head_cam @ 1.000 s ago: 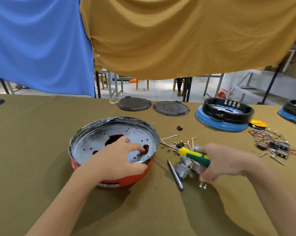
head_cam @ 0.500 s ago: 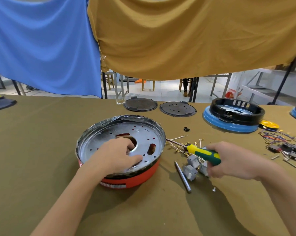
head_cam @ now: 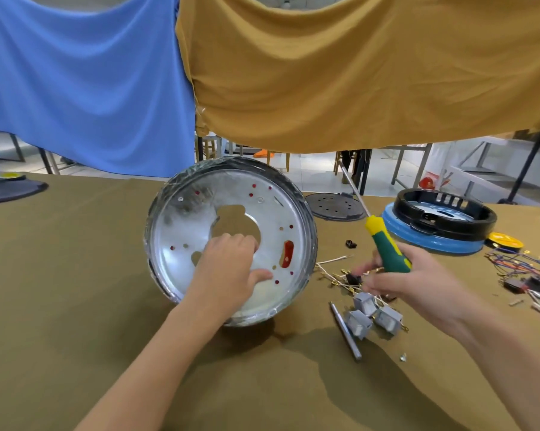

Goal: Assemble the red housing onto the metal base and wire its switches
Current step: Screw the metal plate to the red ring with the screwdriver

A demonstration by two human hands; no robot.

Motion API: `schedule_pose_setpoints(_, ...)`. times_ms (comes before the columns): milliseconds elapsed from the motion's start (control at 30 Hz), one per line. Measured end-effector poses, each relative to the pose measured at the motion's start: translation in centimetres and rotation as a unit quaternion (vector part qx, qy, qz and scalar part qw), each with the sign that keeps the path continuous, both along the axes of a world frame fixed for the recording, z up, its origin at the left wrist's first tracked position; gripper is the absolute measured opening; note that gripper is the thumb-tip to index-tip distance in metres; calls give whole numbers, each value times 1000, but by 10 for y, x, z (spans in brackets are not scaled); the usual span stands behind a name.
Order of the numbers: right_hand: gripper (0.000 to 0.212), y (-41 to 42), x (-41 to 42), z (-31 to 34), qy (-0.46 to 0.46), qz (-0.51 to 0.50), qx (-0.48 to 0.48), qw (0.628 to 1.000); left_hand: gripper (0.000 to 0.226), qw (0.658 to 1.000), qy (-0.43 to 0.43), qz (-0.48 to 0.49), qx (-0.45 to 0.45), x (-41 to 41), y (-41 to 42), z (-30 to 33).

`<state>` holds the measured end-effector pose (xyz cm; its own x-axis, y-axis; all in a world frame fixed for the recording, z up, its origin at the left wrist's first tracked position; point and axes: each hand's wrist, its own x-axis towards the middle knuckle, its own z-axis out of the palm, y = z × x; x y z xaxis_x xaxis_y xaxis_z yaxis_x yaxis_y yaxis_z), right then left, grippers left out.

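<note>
Looks like the fastening step: the person has the metal base [head_cam: 231, 237] tipped up on its lower edge at centre frame, underside facing the camera, with the red housing [head_cam: 287, 254] only peeking through the slot and small holes, so it's sitting behind the base. The left hand [head_cam: 231, 275] has its fingers curled into the big centre opening and the thumb pressed on the plate, gripping it to hold it tilted. The right hand [head_cam: 418, 284], right of centre, is wrapped around the green and yellow screwdriver [head_cam: 387, 247], shaft pointing up and away from the base, so nothing's being driven yet. Best guess at the next move: grab a screw [head_cam: 403, 357] off the table [head_cam: 76, 290], line the tip up with a hole where red shows through, and keep the base steady while turning. The grey switches [head_cam: 368, 312] and the wires [head_cam: 334, 275] lie loose just right of the base, so wiring looks untouched. No readable brands or labels anywhere; nothing on the screwdriver handle is legible.
</note>
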<state>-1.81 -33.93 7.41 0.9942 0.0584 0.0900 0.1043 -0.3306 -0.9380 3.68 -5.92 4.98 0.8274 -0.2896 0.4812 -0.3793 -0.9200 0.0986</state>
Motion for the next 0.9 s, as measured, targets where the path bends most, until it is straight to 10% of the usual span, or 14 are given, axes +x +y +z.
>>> schedule_pose_setpoints(233, 28, 45, 4, -12, -46, 10, 82, 996, 51, 999, -42, 9, 17, 6, 0, -9)
schedule_pose_setpoints(533, 30, 75, 17, -7, -219, -9, -136, 966, 48, 998, -67, -12, 6, 6, -3, -13)
schedule_pose_setpoints(900, 29, 91, 29, -1, -218, -40, -340, 914, 53, 999, -51, -4, -2, 4, -3, -11)
